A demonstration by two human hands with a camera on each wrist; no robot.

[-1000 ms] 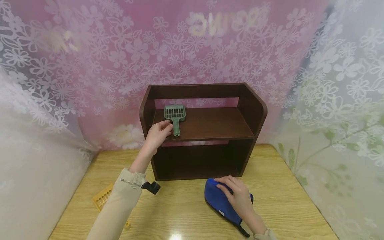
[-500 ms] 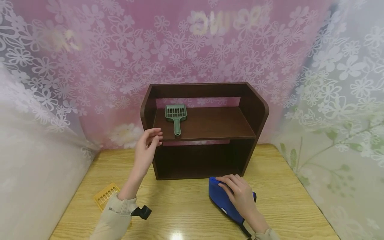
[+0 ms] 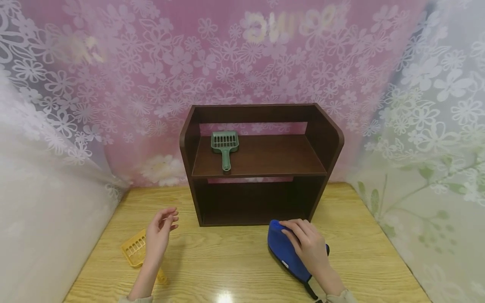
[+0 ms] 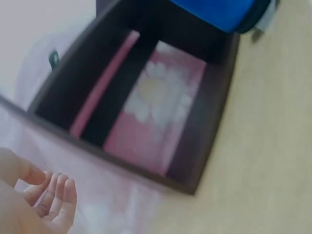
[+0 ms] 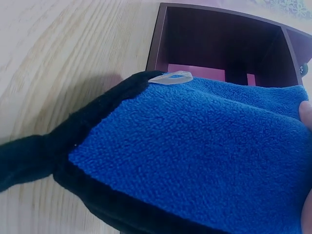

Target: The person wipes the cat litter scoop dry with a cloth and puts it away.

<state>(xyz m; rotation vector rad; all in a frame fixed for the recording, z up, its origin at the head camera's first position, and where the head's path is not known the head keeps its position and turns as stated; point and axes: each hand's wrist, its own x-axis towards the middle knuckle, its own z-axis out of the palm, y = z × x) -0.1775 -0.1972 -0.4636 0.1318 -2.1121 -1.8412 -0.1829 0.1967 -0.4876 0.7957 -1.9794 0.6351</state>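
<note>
My right hand (image 3: 310, 250) grips a blue terry cloth piece (image 3: 282, 248) with black edging, a trailing black strap and a small white tag. In the right wrist view its fuzzy blue face (image 5: 195, 146) fills most of the picture, with fingertips (image 5: 306, 113) at the right edge. My left hand (image 3: 157, 240) is raised over the table, holding nothing, fingers loosely bent. Behind that hand and forearm, partly covered, lies a yellow litter scoop (image 3: 134, 249). A green litter scoop (image 3: 225, 145) rests on the upper shelf, slots toward the back, handle at the front edge.
A dark brown two-tier shelf (image 3: 269, 155) stands at the back of the wooden table (image 3: 212, 261). Its lower compartment (image 3: 250, 206) faces me, just beyond the blue cloth. Flowered curtains (image 3: 242, 67) hang behind and on both sides.
My left hand has drawn away from the green scoop's handle, back and down toward the yellow scoop. The right hand still grips the blue cloth, nearly in place.
</note>
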